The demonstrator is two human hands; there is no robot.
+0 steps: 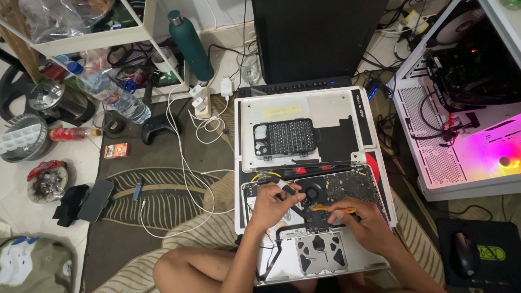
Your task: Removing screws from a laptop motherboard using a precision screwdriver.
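Orange pry tool [332,208] pinched in right hand [362,223]; left hand [271,205] grips small part. Laptop [315,217] back cover [304,127] off, insides bare, fan [313,191] still in.

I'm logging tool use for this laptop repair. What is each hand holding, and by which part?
The right hand holds an orange pry tool by its rear end. The left hand pinches a small dark part at its fingers; which part cannot be told.

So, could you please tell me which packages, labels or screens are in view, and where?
Small orange-red packet: flat rectangle on the dark mat, left.
Pale yellow sticky label: on the white laptop bottom cover.
Dark screen: upright, blank, behind that cover.
Phone: dark, lying far left.
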